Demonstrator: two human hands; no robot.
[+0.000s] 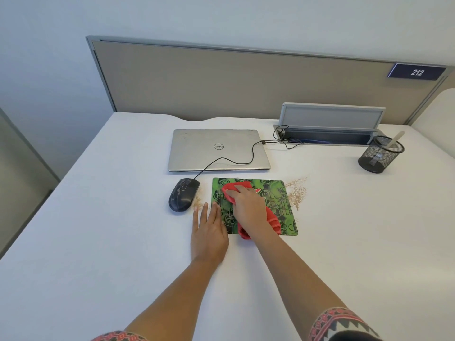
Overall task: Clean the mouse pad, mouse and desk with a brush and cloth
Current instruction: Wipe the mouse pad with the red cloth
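Head view: white surface (98,242) has lots of open room on the near side & to the left. Its back edge meets a beige partition (221,82) w/ a "212" plate (417,72).

Closed Dell laptop (219,150) sits just behind the mouse pad (277,191). The black wired mouse (183,195) lies just left of the pad, not touching it. A mesh pen cup (380,155) stands well apart, far right, next to an open cable tray (327,137).

The pad is green w/ dark print, lying flat at mid-surface. Tan crumbs (296,193) are scattered off its right edge, w/ a smaller patch between mouse & pad. The mouse top looks smudged.

The right hand (248,207) lies on a red cloth (272,219), fingers near-straight, pressing it onto the pad. The left hand (209,232) rests flat on the surface at the pad's left edge, fingers straight & spread, holding nothing.

The hand & cloth hide the pad's middle. A pale handle (395,140) sticks out of the cup; can't tell what it is. Both sleeves are cut off by the bottom edge.
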